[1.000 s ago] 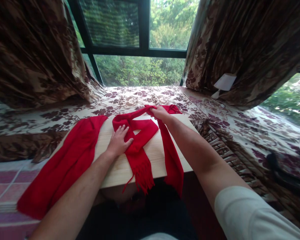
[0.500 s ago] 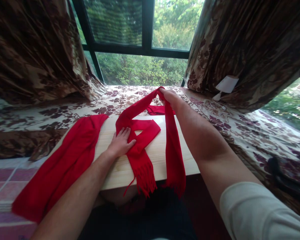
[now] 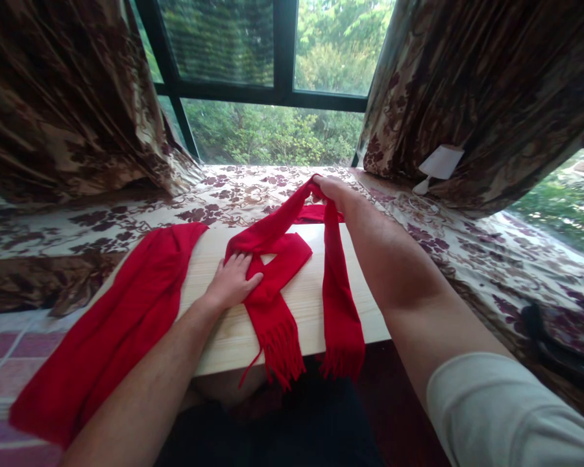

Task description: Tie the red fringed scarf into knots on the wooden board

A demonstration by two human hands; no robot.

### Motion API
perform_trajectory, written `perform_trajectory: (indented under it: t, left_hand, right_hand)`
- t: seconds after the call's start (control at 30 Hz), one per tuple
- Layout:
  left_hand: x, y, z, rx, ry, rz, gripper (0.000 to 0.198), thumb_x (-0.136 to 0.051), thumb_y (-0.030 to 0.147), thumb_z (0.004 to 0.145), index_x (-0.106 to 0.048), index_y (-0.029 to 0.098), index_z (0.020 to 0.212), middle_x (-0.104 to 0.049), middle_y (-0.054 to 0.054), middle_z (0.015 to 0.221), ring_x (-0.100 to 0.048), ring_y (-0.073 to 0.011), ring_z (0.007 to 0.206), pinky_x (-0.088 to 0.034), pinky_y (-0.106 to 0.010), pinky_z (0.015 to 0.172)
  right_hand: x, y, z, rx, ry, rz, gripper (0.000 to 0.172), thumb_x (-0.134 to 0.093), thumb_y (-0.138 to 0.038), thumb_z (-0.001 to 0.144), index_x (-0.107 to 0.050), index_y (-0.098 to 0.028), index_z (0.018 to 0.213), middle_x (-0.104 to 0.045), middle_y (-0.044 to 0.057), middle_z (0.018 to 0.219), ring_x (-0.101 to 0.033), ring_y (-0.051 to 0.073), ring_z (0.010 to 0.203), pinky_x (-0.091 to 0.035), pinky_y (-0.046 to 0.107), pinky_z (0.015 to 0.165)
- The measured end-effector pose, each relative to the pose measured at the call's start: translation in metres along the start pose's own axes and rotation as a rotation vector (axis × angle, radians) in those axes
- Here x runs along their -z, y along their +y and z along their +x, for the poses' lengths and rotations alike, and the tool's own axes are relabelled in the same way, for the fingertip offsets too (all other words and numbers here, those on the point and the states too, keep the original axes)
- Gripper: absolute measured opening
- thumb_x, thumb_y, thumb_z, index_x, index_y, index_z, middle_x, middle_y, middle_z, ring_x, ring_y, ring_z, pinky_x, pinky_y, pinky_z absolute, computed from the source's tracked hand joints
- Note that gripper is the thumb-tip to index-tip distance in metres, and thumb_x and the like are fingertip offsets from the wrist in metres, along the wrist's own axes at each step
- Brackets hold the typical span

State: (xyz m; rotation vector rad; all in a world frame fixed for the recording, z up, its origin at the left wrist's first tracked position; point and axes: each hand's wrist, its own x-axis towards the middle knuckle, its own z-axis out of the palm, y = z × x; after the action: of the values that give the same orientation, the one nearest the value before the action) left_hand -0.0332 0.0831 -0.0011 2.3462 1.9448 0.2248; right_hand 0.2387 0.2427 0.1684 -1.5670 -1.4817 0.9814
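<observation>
A red fringed scarf (image 3: 272, 279) lies looped on a pale wooden table (image 3: 316, 318), with one fringed end over the front edge. My left hand (image 3: 232, 280) lies flat on the loop's left side, fingers stretched out and pressing it down. Raised towards the back, my right hand (image 3: 329, 189) grips the scarf's other length. From that grip the fabric slopes down left to the loop and hangs down right, its fringe at the table's front edge. A small gap in the loop shows bare wood.
Another red cloth (image 3: 126, 311) drapes over the table's left side, and a red piece (image 3: 316, 214) lies at its back edge. Behind runs a ledge with floral fabric (image 3: 224, 201) below the window. A white lamp (image 3: 440, 163) stands on it at right, by the curtain (image 3: 418, 84).
My right hand has dipped slightly, shifting a little to the right, and the lifted span slopes lower. The hanging end has swung slightly right. My left hand stays on the loop.
</observation>
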Motion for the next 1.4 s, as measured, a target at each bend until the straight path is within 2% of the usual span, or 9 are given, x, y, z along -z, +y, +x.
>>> perform_trajectory:
  t: [0.1,0.3,0.53,0.6,0.8,1.03,1.2,1.3,1.4]
  left_hand:
    - [-0.001,0.000,0.000,0.009,-0.005,0.008,0.078,-0.032,0.061,0.096,-0.035,0.010,0.155,-0.034,-0.015,0.162,-0.026,-0.0327,0.151,-0.018,-0.053,0.122]
    - [0.000,0.000,0.000,0.031,-0.011,-0.012,0.078,-0.032,0.062,0.096,-0.036,0.011,0.155,-0.034,-0.017,0.161,-0.027,-0.0333,0.150,-0.018,-0.054,0.121]
    - [0.003,0.002,0.000,0.041,-0.026,-0.024,0.076,-0.030,0.060,0.097,-0.037,0.011,0.155,-0.033,-0.017,0.162,-0.026,-0.0335,0.151,-0.018,-0.054,0.121]
    - [0.003,0.003,0.000,0.044,-0.032,-0.011,0.076,-0.029,0.060,0.097,-0.036,0.011,0.155,-0.031,-0.016,0.163,-0.025,-0.0333,0.151,-0.018,-0.054,0.121]
    - [0.002,0.003,-0.001,0.036,-0.027,0.009,0.075,-0.029,0.059,0.097,-0.036,0.013,0.156,-0.031,-0.015,0.163,-0.025,-0.0325,0.151,-0.018,-0.054,0.122]
    - [0.003,0.004,-0.002,0.024,-0.003,0.016,0.072,-0.031,0.060,0.097,-0.035,0.020,0.157,-0.031,-0.013,0.163,-0.027,-0.0328,0.151,-0.019,-0.054,0.121]
    - [0.004,0.004,-0.001,0.031,-0.023,0.027,0.069,-0.031,0.060,0.097,-0.034,0.026,0.157,-0.027,-0.011,0.165,-0.026,-0.0327,0.151,-0.020,-0.055,0.120]
    - [0.004,0.004,-0.002,0.024,-0.020,0.017,0.069,-0.031,0.060,0.097,-0.035,0.027,0.157,-0.027,-0.012,0.165,-0.025,-0.0334,0.151,-0.020,-0.056,0.120]
    - [0.004,0.004,-0.002,0.023,-0.016,0.013,0.069,-0.031,0.060,0.097,-0.036,0.026,0.157,-0.029,-0.013,0.164,-0.026,-0.0340,0.151,-0.020,-0.056,0.120]
  right_hand:
    - [0.004,0.012,-0.005,-0.072,0.054,-0.021,0.026,-0.054,-0.026,0.096,-0.064,-0.013,0.076,-0.055,-0.001,0.046,-0.048,0.009,0.039,-0.039,0.019,0.044]
    - [0.009,0.029,-0.006,-0.097,-0.086,-0.061,0.028,-0.054,-0.033,0.098,-0.067,-0.012,0.085,-0.063,0.003,0.055,-0.048,0.008,0.039,-0.042,0.019,0.045]
    - [0.003,0.060,0.005,0.014,-0.293,-0.835,0.011,-0.074,-0.020,0.075,-0.073,-0.009,0.080,-0.066,0.008,0.061,-0.062,0.018,0.061,-0.045,0.023,0.053]
    - [0.000,0.071,0.002,0.027,-0.316,-0.940,0.014,-0.076,-0.020,0.072,-0.073,-0.009,0.081,-0.066,0.009,0.064,-0.062,0.020,0.065,-0.045,0.026,0.055]
    - [-0.003,0.090,-0.019,0.021,-0.298,-0.884,0.027,-0.078,-0.029,0.073,-0.071,-0.007,0.086,-0.065,0.010,0.068,-0.060,0.022,0.069,-0.044,0.029,0.058]
    - [0.008,0.082,-0.047,0.023,-0.449,-0.801,0.027,-0.083,-0.028,0.067,-0.070,-0.015,0.087,-0.063,0.003,0.063,-0.058,0.016,0.058,-0.041,0.025,0.051]
    - [0.011,0.089,-0.043,0.081,-0.262,-0.555,0.015,-0.073,-0.018,0.069,-0.066,-0.013,0.082,-0.065,0.002,0.070,-0.057,0.013,0.058,-0.041,0.021,0.049]
    - [0.007,0.096,-0.036,0.113,-0.094,-0.449,0.019,-0.067,-0.011,0.068,-0.064,-0.013,0.086,-0.064,0.002,0.071,-0.059,0.013,0.059,-0.042,0.020,0.049]
    - [0.001,0.097,-0.032,0.072,-0.030,-0.423,0.022,-0.063,-0.005,0.070,-0.061,-0.013,0.091,-0.065,0.003,0.072,-0.061,0.014,0.059,-0.044,0.020,0.049]
